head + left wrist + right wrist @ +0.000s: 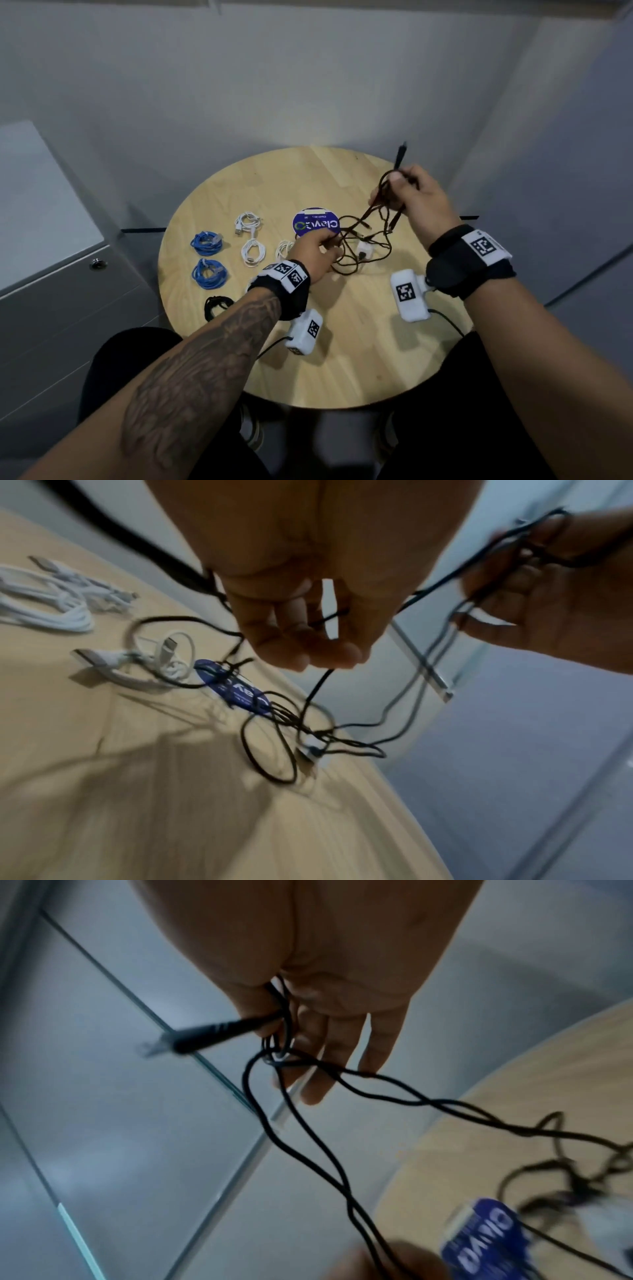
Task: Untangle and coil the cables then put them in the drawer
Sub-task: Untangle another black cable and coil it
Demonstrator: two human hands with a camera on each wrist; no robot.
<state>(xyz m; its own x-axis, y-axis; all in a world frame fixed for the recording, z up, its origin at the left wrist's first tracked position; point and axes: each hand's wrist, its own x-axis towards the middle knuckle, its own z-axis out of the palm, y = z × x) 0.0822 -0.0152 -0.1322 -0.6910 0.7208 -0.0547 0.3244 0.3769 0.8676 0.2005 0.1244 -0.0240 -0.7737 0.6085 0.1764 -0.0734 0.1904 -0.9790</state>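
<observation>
A tangled black cable (374,254) lies on the round wooden table (342,359), mixed with small white plugs (364,249). My right hand (399,185) is raised over the far right of the table and pinches several loops of that cable; its black plug (212,1034) sticks out past the thumb. Strands hang from it down to the heap. My left hand (322,656) is low beside the heap and pinches one black strand (320,683) between thumb and fingertips.
Two blue coils (206,244) and white coils (252,253) lie at the table's left, with a black coil (217,305) at the near left edge. A round purple label (317,222) lies mid-table. A grey drawer cabinet (51,274) stands to the left.
</observation>
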